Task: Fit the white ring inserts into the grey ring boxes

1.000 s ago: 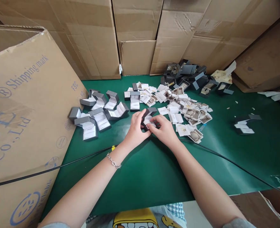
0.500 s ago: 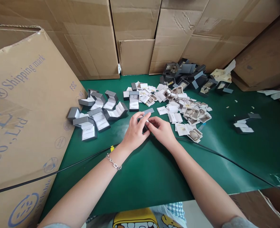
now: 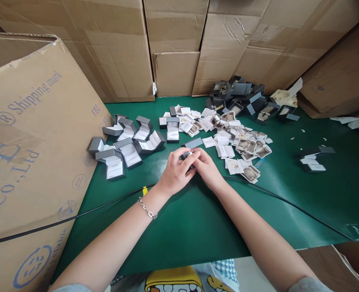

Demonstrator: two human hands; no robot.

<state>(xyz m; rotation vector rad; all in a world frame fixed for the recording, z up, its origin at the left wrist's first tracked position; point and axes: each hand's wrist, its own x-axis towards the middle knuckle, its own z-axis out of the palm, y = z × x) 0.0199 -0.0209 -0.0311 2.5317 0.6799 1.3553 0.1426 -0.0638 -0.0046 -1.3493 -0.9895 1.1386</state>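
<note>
1. The left hand point(image 3: 176, 172) and right hand point(image 3: 207, 168) both grip one box point(image 3: 192, 144) at mid-desk point(image 3: 194, 227). Its lid is tipped open, likely so the fingers can reach inside.
2. At 10 o'clock, open boxes point(image 3: 127, 142) lie grouped, apparently set apart.
3. At 2 o'clock, inserts point(image 3: 237, 140) are heaped near the right hand.

The big carton point(image 3: 30, 142) at left reads "Shipping mark", "FSC" and "Co., Ltd"
</note>
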